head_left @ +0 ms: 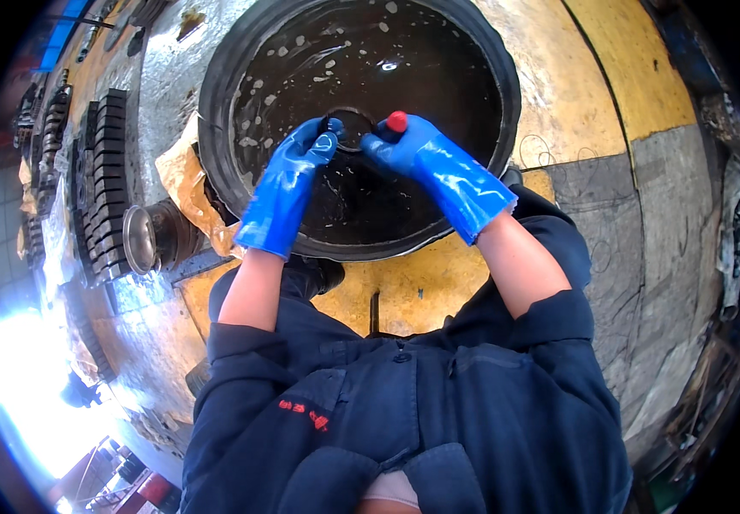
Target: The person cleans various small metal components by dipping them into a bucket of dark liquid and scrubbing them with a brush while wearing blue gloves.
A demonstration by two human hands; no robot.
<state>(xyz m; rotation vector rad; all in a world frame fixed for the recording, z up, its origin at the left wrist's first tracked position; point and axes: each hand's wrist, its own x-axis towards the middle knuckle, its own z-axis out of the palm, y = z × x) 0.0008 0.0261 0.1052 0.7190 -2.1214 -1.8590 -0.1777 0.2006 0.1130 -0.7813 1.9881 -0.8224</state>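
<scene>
I have both arms reaching forward over the wide round black tub [217, 128], which I take as my landmark. Dark liquid [370, 68] fills it, with pale patches of foam floating mostly toward its far and left parts and a bright glint near its far side.

My left grip [305, 146], in a blue glove, is over the near half of the tub, its thumb and fingertips closed on the left edge of a dark ring [351, 113]. That ring sits between my two hands, over the tub's middle. My right grip [406, 146], gloved alike, is wrapped round a red handle [397, 122]; only its rounded end shows, poking up between thumb and forefinger, and the rest is hidden in the hand. The right fingertips are at the ring's right edge, though I cannot tell whether they press on it.

Just left of the tub lies a crumpled brown sheet [188, 184], and beyond it a metal cylinder [140, 240] turns its shiny round face outward. Farther left of the tub stands a row of dark blocks [109, 180]. The floor is yellow [400, 291] on the tub's near side, with grey panels [597, 201] to its right.
</scene>
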